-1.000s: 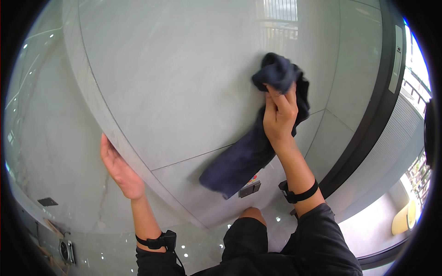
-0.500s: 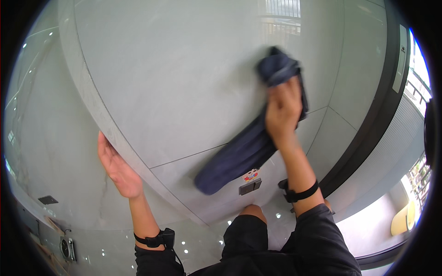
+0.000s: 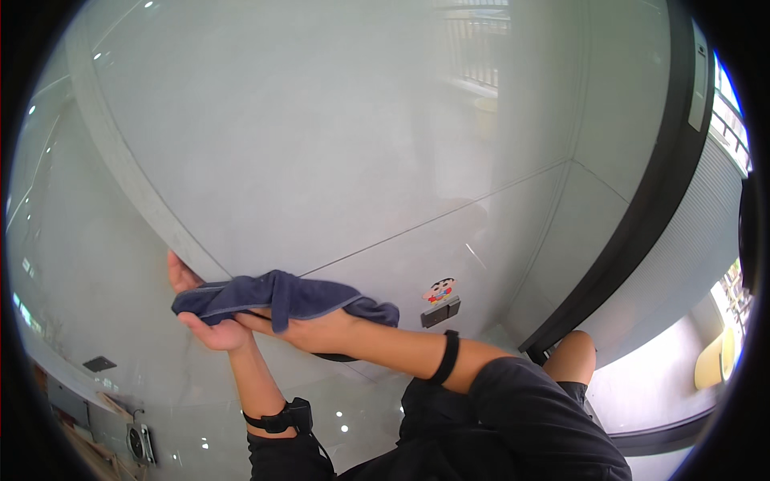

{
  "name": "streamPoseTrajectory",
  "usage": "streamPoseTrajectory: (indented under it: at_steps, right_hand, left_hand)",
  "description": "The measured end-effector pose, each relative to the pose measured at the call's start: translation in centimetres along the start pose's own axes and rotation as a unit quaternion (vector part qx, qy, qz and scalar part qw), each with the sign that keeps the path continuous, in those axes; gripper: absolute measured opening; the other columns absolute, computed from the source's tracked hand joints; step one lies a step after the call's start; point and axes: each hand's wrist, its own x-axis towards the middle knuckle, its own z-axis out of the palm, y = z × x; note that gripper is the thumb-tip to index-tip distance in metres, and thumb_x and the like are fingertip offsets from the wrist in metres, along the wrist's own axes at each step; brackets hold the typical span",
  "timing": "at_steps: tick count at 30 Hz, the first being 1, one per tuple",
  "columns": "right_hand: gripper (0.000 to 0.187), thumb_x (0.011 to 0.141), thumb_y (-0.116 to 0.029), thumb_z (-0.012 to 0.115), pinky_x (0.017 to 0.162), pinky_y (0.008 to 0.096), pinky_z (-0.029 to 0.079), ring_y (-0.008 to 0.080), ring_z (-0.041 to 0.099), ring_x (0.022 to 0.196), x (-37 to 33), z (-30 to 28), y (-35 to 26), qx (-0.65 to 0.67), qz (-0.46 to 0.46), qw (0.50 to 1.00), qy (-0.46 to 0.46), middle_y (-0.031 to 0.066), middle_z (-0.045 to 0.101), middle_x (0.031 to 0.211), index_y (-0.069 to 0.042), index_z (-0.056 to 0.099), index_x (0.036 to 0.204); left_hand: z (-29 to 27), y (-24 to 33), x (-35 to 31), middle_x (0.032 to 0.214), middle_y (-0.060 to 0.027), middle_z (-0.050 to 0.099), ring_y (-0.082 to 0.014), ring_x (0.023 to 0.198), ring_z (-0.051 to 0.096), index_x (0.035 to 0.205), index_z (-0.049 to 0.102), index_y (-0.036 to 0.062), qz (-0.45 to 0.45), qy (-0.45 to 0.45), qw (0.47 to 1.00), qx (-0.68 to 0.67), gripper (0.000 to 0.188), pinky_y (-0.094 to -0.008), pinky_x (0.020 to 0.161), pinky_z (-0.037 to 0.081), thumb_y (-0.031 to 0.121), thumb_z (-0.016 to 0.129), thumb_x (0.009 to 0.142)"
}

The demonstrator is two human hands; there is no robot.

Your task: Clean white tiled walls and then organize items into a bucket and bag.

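A dark blue cloth is bunched against the grey tiled wall, low at its left corner edge. My right hand reaches across to the left with the cloth in its grip; the cloth covers most of its fingers, and one end droops off to the right. Beside that corner edge is my left hand, with its fingertips stretched up past the cloth. The cloth's left end lies across the left hand and hides part of its palm and fingers.
A cartoon sticker sits above a dark switch plate on the wall. To the right stands a dark door frame, with a pale yellow bin beyond it. Another dark plate is at the lower left.
My right hand has swept the cloth from the upper right of the wall down and left to the corner edge. The left hand stays near that edge, now partly covered by cloth.
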Motion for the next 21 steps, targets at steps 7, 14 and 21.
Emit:
streamPoseTrajectory:
  at_steps: [7, 14, 21]
  right_hand:
    - [0.045, 0.085, 0.003, 0.062, 0.094, 0.0398, 0.052, 0.0370, 0.064, 0.112, -1.9, -14.3, -1.3, -0.526, -0.196, 0.745, 0.361, 0.0167, 0.064, 0.132, -0.016, 0.070, 0.125]
    - [0.036, 0.076, -0.014, 0.067, 0.109, 0.0626, 0.033, 0.0338, 0.060, 0.108, -3.3, -3.6, 5.5, -0.527, -0.220, 0.787, 0.235, 0.0103, 0.064, 0.106, -0.016, 0.075, 0.111]
    - [0.043, 0.079, 0.007, 0.059, 0.099, 0.0417, 0.054, 0.0336, 0.067, 0.114, -4.8, -0.6, 7.2, -0.352, -0.176, 0.910, 0.133, 0.0210, 0.065, 0.127, -0.005, 0.070, 0.119]
  left_hand:
    - [-1.0, -0.5, -0.8, 0.164, -0.0174, 0.023, -0.0298, 0.151, 0.026, 0.158, 0.015, -0.0041, 0.000, -0.100, 0.994, -0.035, 0.091, -0.0446, 0.122, 0.025, 0.057, 0.048, 0.099]
    - [-0.2, -0.4, -0.5, 0.160, -0.0204, 0.028, -0.0303, 0.148, 0.031, 0.156, 0.019, -0.0062, 0.018, -0.085, 0.994, 0.065, 0.095, -0.0432, 0.120, 0.027, 0.055, 0.056, 0.094]
    - [-0.8, -0.2, -0.7, 0.159, -0.0214, 0.030, -0.0305, 0.147, 0.032, 0.155, 0.022, -0.0069, 0.014, -0.062, 0.991, 0.117, 0.093, -0.0440, 0.120, 0.025, 0.057, 0.056, 0.095]
